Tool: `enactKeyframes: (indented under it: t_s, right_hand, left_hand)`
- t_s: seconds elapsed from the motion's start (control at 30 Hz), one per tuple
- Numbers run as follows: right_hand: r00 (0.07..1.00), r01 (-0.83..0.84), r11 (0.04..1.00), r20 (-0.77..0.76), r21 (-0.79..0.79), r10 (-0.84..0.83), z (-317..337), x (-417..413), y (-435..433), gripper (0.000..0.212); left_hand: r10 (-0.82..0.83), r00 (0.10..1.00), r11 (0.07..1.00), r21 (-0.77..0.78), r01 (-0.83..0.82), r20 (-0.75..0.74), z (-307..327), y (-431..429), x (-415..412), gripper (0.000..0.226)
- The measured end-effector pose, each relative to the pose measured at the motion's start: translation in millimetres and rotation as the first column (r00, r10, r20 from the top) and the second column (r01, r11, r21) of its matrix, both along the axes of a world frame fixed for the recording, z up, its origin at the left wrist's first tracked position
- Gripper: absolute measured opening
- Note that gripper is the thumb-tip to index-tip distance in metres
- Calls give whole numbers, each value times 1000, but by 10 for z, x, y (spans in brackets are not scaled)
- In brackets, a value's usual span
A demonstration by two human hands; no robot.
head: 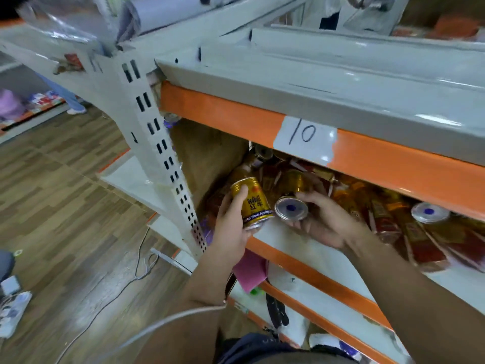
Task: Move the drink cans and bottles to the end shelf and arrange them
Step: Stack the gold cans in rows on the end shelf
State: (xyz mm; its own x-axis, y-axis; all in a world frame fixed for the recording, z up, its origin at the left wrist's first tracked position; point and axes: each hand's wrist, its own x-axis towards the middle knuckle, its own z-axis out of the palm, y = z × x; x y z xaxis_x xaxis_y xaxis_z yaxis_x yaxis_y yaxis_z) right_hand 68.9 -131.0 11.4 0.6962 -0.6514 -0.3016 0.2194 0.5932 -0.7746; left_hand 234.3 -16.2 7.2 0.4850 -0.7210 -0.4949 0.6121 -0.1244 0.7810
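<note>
From the head camera, the left hand (pixel 231 227) has its grip closed around a gold drink can (pixel 251 203), thumb across the label, holding it tilted just in front of the shelf (pixel 296 248) edge beside the white slotted upright (pixel 168 153). The right hand (pixel 322 219) grips a second can (pixel 291 208) lying on its side, its silver end with a blue dot facing the camera, fingers curled over it. Both cans sit close together, not quite touching. Behind them, more gold cans and bottles (pixel 393 214) lie jumbled on the shelf. On the orange strip (pixel 210 111) above, a white label (pixel 304 137) reads "10".
</note>
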Motion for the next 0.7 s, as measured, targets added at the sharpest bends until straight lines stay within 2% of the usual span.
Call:
enactKeyframes:
  t_s: [0.07, 0.13, 0.2, 0.27, 0.33, 0.37, 0.43, 0.47, 0.53, 0.6, 0.7]
  right_hand:
    - [995, 35, 997, 96, 62, -41, 56, -153, 88, 68]
    - [997, 42, 999, 70, 23, -43, 63, -324, 163, 54]
    - [999, 44, 996, -13, -81, -45, 45, -501, 242, 55]
    - [995, 65, 989, -67, -136, -75, 62, -683, 335, 66]
    - [987, 77, 977, -123, -197, -103, 95, -843, 438, 79]
    - [981, 78, 973, -159, -218, -114, 121, -914, 495, 78]
    - [975, 96, 967, -172, -235, -138, 202, -1056, 618, 59]
    - [971, 112, 961, -179, -253, -160, 215, -1132, 677, 56]
    - [950, 126, 939, -232, -320, -207, 228, -1299, 801, 65]
    - [917, 179, 914, -275, -365, -289, 265, -1514, 971, 63]
    - [856, 273, 871, -310, -407, -413, 273, -1919, 1276, 56]
  left_hand:
    - [23, 996, 998, -65, -28, -83, 9, 82, -246, 65]
    - [28, 991, 994, -97, -40, -127, 5, 231, -440, 78]
    - [26, 985, 992, -121, -46, -169, 50, 404, -581, 77]
    - [13, 983, 993, -116, -34, -182, 124, 546, -696, 68]
    - [-42, 992, 996, -82, 32, -116, 218, 645, -802, 63]
    - [-80, 996, 995, -58, 77, -48, 261, 674, -837, 58]
    - [-157, 982, 987, -20, 160, 100, 331, 713, -887, 50]
    - [-223, 958, 973, -15, 229, 181, 355, 725, -903, 55]
    - [-375, 865, 921, 25, 389, 332, 429, 738, -971, 64]
    - [-459, 801, 875, 36, 484, 385, 466, 709, -1061, 61]
    - [-534, 756, 816, -6, 578, 379, 399, 638, -1340, 63]
